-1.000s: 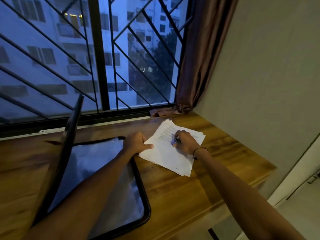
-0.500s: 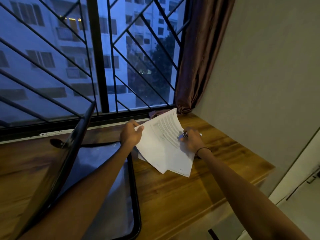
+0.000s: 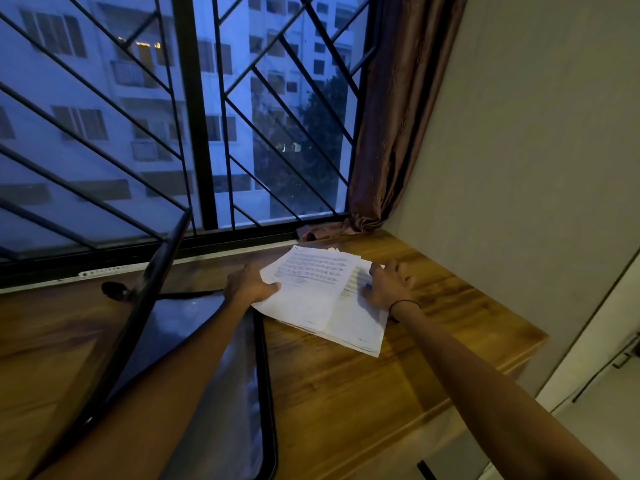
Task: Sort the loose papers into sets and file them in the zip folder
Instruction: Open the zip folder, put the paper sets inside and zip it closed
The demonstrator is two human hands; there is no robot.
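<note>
Two hands are seen at a stack of printed papers (image 3: 322, 299) that lies on the wooden table (image 3: 346, 393), toward its far right corner and close to the far edge under the window. The stack is fanned: an upper group of sheets is set askew over the lower ones, whose right part is left uncovered. The left edge of the upper sheets is gripped by the left hand (image 3: 249, 284), the thumb laid on top of the paper and the fingers curled beneath it, so that this edge appears slightly lifted. The right side of the stack is pressed by the right hand (image 3: 389, 284), its fingers bent and spread with their tips on the paper; something small and bluish is glimpsed beneath them, but what it is cannot be told. A dark band (image 3: 403, 304) is worn on the right wrist. The zip folder (image 3: 207, 358), black-rimmed with a translucent grey face, is laid open on the left part of the table, reaching its near edge, and its raised flap (image 3: 149, 296) is tilted up toward the window. The folder's right rim is overlapped by the near left corner of the papers. A brown curtain (image 3: 391, 133) is gathered at the far right corner, beside the barred window (image 3: 194, 116).
</note>
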